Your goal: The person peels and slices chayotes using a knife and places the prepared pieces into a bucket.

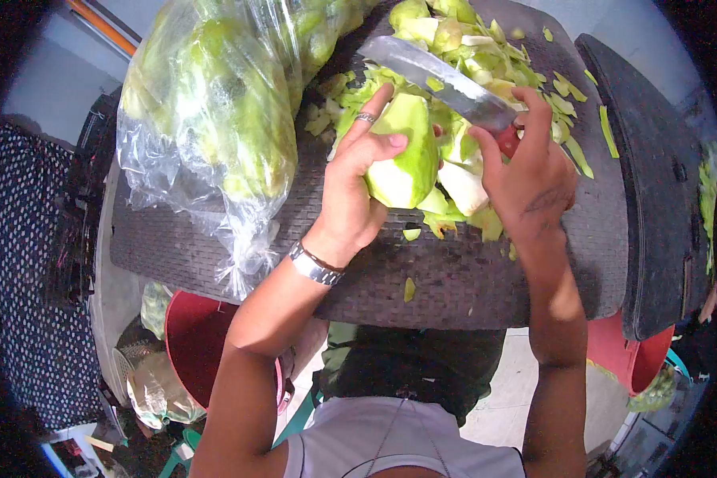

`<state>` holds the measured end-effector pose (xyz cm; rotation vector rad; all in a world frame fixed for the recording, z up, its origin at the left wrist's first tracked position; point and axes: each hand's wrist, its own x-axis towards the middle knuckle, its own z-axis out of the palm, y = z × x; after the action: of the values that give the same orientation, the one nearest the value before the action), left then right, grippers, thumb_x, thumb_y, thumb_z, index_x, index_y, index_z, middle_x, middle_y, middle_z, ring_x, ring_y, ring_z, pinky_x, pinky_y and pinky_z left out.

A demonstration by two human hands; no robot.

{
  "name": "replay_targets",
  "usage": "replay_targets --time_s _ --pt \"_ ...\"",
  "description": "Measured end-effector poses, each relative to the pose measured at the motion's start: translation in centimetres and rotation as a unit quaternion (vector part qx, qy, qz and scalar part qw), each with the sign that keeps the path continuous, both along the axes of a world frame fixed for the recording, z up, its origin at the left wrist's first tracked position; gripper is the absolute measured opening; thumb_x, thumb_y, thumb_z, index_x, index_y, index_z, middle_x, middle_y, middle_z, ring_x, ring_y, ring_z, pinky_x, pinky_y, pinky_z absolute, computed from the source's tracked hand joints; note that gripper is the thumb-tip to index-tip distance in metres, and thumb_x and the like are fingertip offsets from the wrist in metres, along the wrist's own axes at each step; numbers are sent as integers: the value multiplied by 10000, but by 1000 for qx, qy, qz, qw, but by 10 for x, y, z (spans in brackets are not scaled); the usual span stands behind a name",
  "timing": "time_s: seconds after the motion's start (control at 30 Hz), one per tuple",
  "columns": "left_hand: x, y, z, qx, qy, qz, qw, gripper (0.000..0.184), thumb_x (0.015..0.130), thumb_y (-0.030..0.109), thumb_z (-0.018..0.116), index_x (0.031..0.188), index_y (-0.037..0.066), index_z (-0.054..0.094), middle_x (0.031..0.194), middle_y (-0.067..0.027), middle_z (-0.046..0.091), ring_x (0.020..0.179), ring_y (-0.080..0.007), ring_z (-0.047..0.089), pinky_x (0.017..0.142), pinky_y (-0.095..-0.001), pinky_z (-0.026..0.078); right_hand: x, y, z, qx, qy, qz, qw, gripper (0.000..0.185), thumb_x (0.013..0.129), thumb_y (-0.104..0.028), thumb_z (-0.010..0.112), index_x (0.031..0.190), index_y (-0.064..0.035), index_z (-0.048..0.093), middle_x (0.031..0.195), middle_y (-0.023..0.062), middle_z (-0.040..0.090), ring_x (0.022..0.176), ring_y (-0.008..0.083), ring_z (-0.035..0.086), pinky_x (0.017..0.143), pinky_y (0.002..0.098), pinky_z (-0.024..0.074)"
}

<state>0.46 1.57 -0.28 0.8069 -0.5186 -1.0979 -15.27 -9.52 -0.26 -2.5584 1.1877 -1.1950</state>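
Above the woven table (462, 291), beside the clear plastic bag (235, 147): clasping the part-peeled green fruit (410, 151) in the left hand (357, 171), probably for steadiness; gripping the knife (446, 80) by its red handle (507, 142) in the right hand (531, 179), seemingly for control.

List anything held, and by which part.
Left hand: pale-green peeled oblong fruit, by its left side. Right hand: broad metal-bladed knife, by its red handle.

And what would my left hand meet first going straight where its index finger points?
Probably the knife blade, crossing that line just ahead of the left hand. Depth is unclear, though: if the blade sits higher, it could be the heap of green scraps.
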Motion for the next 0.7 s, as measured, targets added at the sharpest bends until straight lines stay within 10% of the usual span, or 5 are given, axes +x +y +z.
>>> replay_targets --time_s 0.7 --pt "5 0 -1 1 -23 -10 1000 682 887 302 593 1509 73 430 1256 -193 650 984 -339 698 742 -429 588 0 6 3 24 15 13 1000 703 803 -251 858 1367 -150 450 803 76 723 740 358 721 647 509 529"
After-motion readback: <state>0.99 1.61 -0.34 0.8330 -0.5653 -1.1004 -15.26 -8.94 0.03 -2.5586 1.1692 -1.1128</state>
